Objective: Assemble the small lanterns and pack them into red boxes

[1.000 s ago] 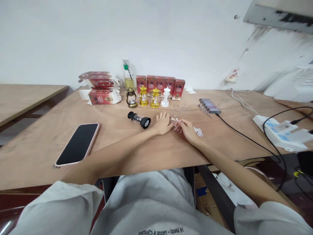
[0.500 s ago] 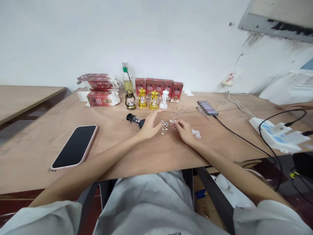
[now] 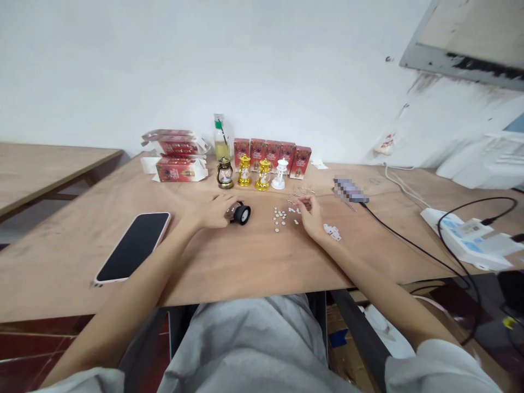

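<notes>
My left hand (image 3: 213, 210) lies over a small black lantern (image 3: 239, 213) that rests on its side on the wooden table (image 3: 245, 262), fingers curled round its body. My right hand (image 3: 311, 214) is a little to the right, fingertips pinched above a scatter of small round button cells (image 3: 279, 218) and white bits; what it pinches is too small to name. White plastic pieces (image 3: 332, 231) lie just right of that wrist. Thin wire handles (image 3: 301, 192) lie beyond the fingers.
A dark phone (image 3: 133, 245) lies at the left. At the back stand a row of small lanterns (image 3: 254, 172), red boxes (image 3: 272, 150), a bottle (image 3: 221, 139) and stacked open cartons (image 3: 176, 158). A black cable (image 3: 409, 232) and a white power strip (image 3: 466, 232) are on the right.
My left hand moved left from the button cells onto the black lantern. My right hand stayed by the small parts, now pinching. The camera view shifted slightly.
</notes>
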Available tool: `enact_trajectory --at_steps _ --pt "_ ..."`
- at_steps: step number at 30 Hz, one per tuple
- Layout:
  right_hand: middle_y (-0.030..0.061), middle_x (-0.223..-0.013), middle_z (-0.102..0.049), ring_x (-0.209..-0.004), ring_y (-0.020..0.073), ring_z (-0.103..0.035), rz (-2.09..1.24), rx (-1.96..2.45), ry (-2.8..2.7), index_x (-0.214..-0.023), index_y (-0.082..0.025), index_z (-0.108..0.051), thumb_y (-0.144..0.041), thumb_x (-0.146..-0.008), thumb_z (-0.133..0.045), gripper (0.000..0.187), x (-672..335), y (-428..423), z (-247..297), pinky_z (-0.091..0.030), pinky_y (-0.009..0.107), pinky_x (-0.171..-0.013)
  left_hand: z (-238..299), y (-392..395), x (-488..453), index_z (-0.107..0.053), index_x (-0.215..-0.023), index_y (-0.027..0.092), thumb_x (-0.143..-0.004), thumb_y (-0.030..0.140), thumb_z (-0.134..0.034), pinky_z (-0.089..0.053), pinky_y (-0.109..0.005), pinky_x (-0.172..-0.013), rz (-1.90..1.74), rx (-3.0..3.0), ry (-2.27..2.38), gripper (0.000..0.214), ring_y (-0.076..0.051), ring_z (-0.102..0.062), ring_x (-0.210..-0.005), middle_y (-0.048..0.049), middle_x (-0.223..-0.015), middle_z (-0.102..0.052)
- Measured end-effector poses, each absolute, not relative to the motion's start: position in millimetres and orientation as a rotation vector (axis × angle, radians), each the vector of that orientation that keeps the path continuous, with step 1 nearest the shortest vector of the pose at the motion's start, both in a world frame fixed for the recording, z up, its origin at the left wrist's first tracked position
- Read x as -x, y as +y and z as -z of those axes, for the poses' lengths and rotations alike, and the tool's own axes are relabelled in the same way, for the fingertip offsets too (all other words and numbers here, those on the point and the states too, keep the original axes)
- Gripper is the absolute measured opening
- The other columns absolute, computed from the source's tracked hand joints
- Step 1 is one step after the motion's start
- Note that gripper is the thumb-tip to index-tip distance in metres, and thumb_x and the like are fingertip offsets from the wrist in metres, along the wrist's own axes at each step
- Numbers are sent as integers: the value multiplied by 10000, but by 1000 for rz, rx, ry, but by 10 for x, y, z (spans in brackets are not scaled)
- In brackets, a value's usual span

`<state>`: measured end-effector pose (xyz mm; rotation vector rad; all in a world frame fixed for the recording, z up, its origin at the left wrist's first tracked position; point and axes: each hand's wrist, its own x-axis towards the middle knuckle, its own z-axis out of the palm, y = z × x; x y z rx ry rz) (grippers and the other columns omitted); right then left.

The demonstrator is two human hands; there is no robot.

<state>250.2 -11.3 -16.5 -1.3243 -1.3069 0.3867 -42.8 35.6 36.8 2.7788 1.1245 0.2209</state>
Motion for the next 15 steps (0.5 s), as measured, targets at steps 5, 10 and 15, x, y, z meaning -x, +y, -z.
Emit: enact_trajectory --at_steps 5,10,15 --pt "57 -819 -664 -760 179 -596 -341 1334 -1267 -895 -186 -530 -366 -800 -508 205 -2560 -154 155 -455 318 -721 -321 270 401 -476 -1119 154 -570 109 -496 -409 -431 -911 -263 -2839 1193 552 -313 -506 -1110 -135 -1173 -527" --pt "58 -834 -652 -689 161 -558 -276 1378 -1287 -887 -183 -533 -351 -779 -526 200 -2570 -176 112 -440 305 -669 -300 182 359 -452 -1041 183 -574 100 -495 -389 -433 -905 -355 -2870 1251 477 -300 -519 -1090 -113 -1119 -564" --pt "47 -804 -657 -688 161 -574 -294 1379 -1306 -889 -182 -560 -347 -742 -574 221 -2629 -156 83 -453 305 -672 -297 185 347 -439 -1039 189 -604 131 -509 -368 -402 -931 -576 -2832 1296 444 -280 -554 -1058 -96 -1068 -597"
